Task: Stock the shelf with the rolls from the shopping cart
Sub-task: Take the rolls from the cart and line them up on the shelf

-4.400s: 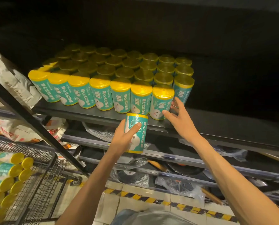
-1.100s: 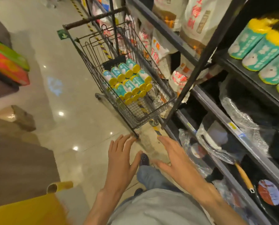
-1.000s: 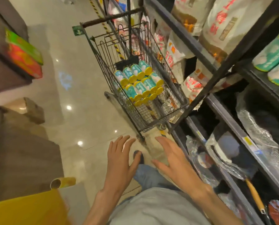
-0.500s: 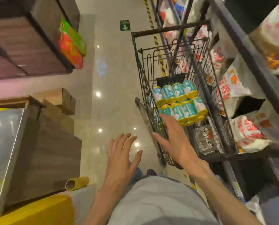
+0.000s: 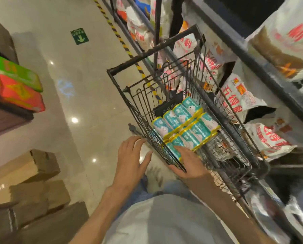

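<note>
Several teal rolls with yellow ends (image 5: pixel 187 127) lie stacked in the black wire shopping cart (image 5: pixel 147 53), which stands against the dark shelf frame (image 5: pixel 253 59) on the right. My right hand (image 5: pixel 189 164) reaches over the cart's near rim, and its fingers lie on the nearest roll (image 5: pixel 172 149) without closing round it. Just outside the cart's left side hovers my left hand (image 5: pixel 131 159), fingers spread and holding nothing. The shelf tier with the stocked rolls is out of view.
White printed bags (image 5: pixel 239 101) fill the shelf tiers beside and behind the cart. Cardboard boxes (image 5: pixel 41 166) sit on the floor at the left, below green and red packs (image 5: pixel 18 85) on another rack. Shiny tiled aisle floor lies between.
I have turned from the shelf to the cart. My right hand moved forward over the cart's rim onto the nearest roll, and my left hand came up beside the cart.
</note>
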